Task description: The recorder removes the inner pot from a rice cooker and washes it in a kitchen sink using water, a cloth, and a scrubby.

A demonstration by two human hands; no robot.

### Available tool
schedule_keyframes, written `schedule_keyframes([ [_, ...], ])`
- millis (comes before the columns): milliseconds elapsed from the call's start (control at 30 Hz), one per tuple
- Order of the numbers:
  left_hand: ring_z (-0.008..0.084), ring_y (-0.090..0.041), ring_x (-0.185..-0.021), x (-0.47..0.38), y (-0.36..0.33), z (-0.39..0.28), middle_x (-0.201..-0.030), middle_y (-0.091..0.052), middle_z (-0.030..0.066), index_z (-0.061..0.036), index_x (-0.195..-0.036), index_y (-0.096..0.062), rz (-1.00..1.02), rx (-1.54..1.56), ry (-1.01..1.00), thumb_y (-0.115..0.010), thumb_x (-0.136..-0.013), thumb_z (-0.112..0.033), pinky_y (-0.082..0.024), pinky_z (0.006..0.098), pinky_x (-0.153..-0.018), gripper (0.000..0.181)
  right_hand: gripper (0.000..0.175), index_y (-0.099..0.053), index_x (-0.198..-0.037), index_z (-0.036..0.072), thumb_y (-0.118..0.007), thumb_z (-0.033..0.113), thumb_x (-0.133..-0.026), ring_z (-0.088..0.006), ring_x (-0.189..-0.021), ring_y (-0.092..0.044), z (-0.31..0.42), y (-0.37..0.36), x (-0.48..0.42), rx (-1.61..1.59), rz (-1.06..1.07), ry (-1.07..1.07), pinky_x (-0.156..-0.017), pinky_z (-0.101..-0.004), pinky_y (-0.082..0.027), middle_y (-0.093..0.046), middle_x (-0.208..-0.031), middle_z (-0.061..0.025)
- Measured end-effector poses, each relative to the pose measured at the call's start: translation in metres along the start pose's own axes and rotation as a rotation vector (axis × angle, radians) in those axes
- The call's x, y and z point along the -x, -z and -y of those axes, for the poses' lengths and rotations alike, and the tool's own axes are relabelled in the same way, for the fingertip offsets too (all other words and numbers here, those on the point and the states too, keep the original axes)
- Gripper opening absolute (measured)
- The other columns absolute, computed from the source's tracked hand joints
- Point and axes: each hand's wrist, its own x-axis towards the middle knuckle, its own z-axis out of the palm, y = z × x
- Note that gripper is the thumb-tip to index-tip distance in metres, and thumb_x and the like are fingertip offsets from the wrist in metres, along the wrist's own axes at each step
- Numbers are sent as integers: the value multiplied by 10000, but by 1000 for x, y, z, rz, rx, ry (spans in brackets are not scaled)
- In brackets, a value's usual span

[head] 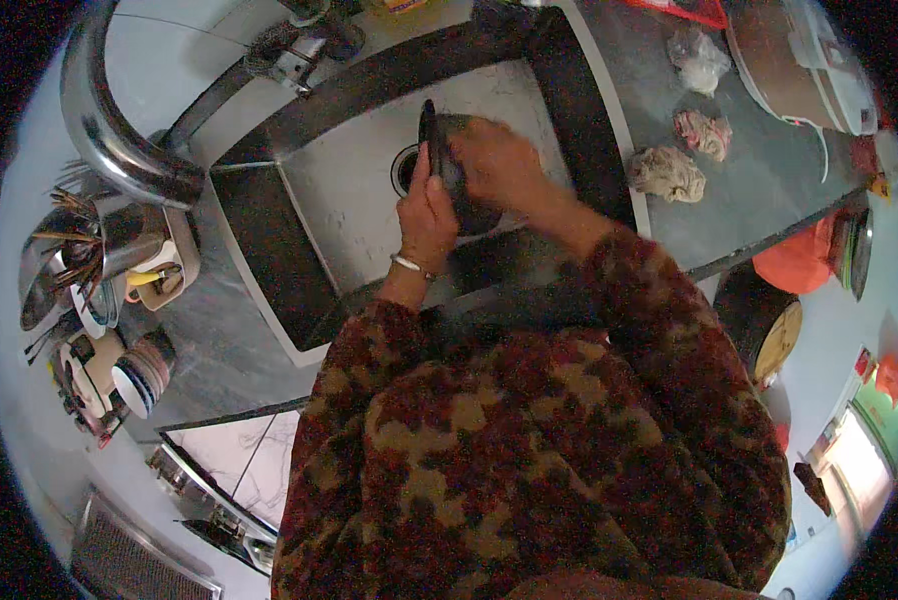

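Over the stainless-steel sink [344, 217], my left hand [428, 214] grips the edge of a dark round pan-like vessel [475, 206], which is tipped up on its side. Its rim stands nearly edge-on to me. My right hand [498, 161], blurred and with bent fingers, is against the other side of the vessel. Whether anything is inside that hand cannot be seen. The drain [404, 171] shows just left of my left fingers.
Crumpled cloths [670, 174] and a clear plastic bag [698, 64] lie on the grey counter [629, 90] at right. A faucet [291, 64] stands behind the sink. To the left are stacked bowls [143, 375], a utensil holder [130, 232] and a thick metal pipe [96, 135].
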Motion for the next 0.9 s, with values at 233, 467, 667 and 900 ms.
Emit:
schedule_keyframes([
  [233,251,-490,-490,-1,-3,7,-580,-500,136,-84,-1267,-374,-30,67,-3,-338,-870,-213,-398,344,-482,419,252,-568,-914,100,-568,145,-665,-289,-803,-557,-3,-8,-15,7,55,-98,-589,-384,-479,-515,-832,-115],
  [467,255,-471,-471,0,-6,-3,-558,-486,129,-83,-1265,-378,-39,50,-44,-341,-864,-206,-388,350,-472,421,230,-573,-897,116,-572,164,-673,-278,-792,-564,8,7,-16,37,115,-176,-591,-377,-480,-526,-839,-107],
  [667,258,-478,-486,-5,-3,1,-572,-493,129,-73,-1264,-375,-7,50,104,-344,-867,-231,-397,359,-488,429,211,-583,-882,111,-555,183,-686,-278,-774,-563,-6,-16,-52,16,288,-198,-594,-377,-485,-528,-830,-104],
  [900,178,-449,-478,-5,-7,-2,-551,-459,83,-78,-1275,-361,-67,62,21,-368,-864,-209,-385,311,-476,432,233,-622,-873,120,-577,229,-671,-282,-753,-576,11,-5,5,65,-70,171,-608,-388,-489,-535,-801,-119],
])
